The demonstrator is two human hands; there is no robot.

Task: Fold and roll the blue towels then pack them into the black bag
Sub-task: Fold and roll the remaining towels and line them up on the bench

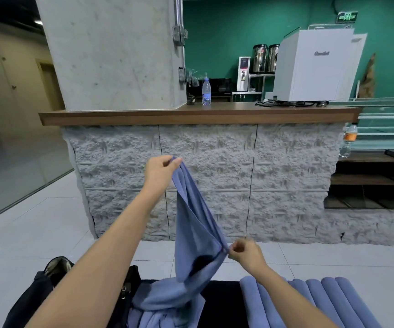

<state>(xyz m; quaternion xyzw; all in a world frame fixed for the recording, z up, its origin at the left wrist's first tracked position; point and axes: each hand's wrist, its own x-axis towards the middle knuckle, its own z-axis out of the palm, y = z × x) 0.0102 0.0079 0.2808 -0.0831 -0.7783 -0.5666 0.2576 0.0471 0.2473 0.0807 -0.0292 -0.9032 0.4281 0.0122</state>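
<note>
— One soft blue cloth towel [192, 223] hangs stretched between both hands, its lower end trailing onto a loose heap of blue towels [158, 313] below.
— How is it held?
— Left hand [160, 171], raised, is closed in a pinch on the top corner. Right hand [244, 253], lower, has its fingers curled tight, pinching the towel's edge.
— And around it?
— A row of rolled blue towels [309, 301] lies side by side at the lower right on a dark surface [224, 304]. The black fabric bag [32, 294] sits at the lower left, under the left forearm. Beyond stands a grey stone-faced counter with a wooden tabletop [198, 114].
</note>
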